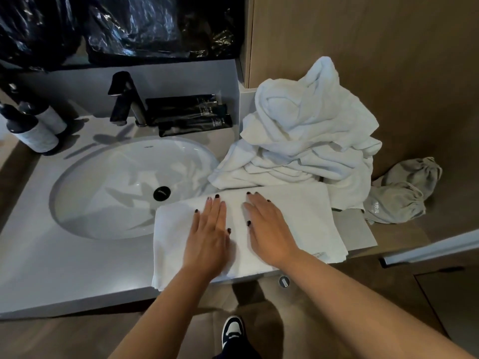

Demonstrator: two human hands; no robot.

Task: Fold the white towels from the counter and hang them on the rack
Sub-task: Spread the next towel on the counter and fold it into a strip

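pressing both hands flat on folded towel (298, 216).

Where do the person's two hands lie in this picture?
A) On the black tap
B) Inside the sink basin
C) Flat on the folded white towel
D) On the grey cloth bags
C: the left hand and right hand press flat, fingers straight, on the folded white towel at the counter's front edge.
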